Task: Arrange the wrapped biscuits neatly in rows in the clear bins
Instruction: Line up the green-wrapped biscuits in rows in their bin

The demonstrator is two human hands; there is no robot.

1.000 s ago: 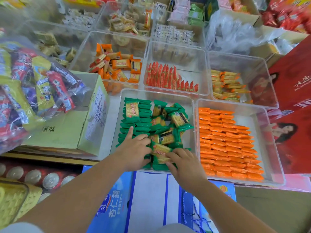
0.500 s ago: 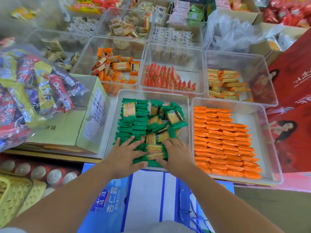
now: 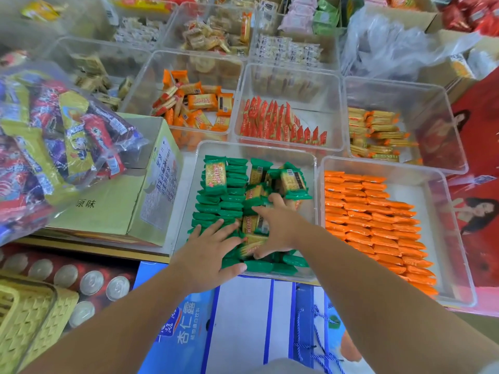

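Note:
A clear bin (image 3: 256, 148) in front of me holds green-wrapped biscuits (image 3: 233, 182). They stand in neat rows on its left side and lie in a loose heap on its right. My left hand (image 3: 209, 255) lies flat with fingers spread on the packets at the bin's near left corner. My right hand (image 3: 280, 225) reaches into the loose heap in the middle, fingers spread over several packets. Whether it grips one is hidden. To the right, another clear bin (image 3: 445, 238) holds orange-wrapped biscuits (image 3: 378, 225) in tidy rows.
Behind stand more clear bins with orange packets (image 3: 197, 103), red packets (image 3: 278, 122) and yellow packets (image 3: 378, 133). A cardboard box (image 3: 113, 209) with a bag of mixed sweets (image 3: 54, 139) sits at left. Drink cans (image 3: 91, 282) and a blue carton (image 3: 243, 325) lie near me.
My right hand has moved forward from the near edge into the middle of the loose green packets. My left hand stays pressed on the near-left packets. The camera has tilted slightly.

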